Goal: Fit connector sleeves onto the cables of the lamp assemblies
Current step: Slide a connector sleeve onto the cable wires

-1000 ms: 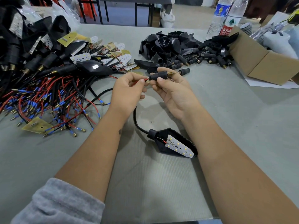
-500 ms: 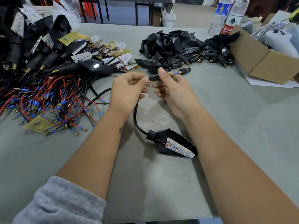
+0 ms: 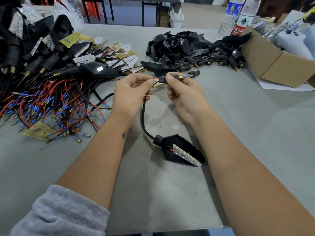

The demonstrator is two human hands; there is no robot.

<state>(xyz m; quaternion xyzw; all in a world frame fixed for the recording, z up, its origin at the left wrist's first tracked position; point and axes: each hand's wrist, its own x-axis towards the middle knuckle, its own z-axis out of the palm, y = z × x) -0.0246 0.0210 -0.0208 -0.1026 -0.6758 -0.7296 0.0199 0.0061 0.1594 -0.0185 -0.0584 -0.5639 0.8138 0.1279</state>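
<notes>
two hands work a lamp cable above a grey counter (image 3: pixel 255 133). the left hand (image 3: pixel 131 92) pinches the red wire (image 3: pixel 155 79) and black cable (image 3: pixel 144 114) between thumb and forefinger; the right hand (image 3: pixel 184 94), just beside it at 3 o'clock, grips a black sleeve (image 3: pixel 163 79) threaded on the wires, with a brass spring and blue-tipped end (image 3: pixel 186 76) poking out past the thumb. the cable curves down toward 6 o'clock to a black lamp housing (image 3: pixel 179 143) lying on the counter, its white led board (image 3: pixel 186 155) face up. a tangle of red and black wired assemblies (image 3: pixel 51 99) fills the 9 to 10 o'clock side; loose black housings and sleeves (image 3: pixel 187 48) are heaped at 12 to 1 o'clock, beside a cardboard box (image 3: pixel 276 65) and two bottles (image 3: pixel 238 17).
</notes>
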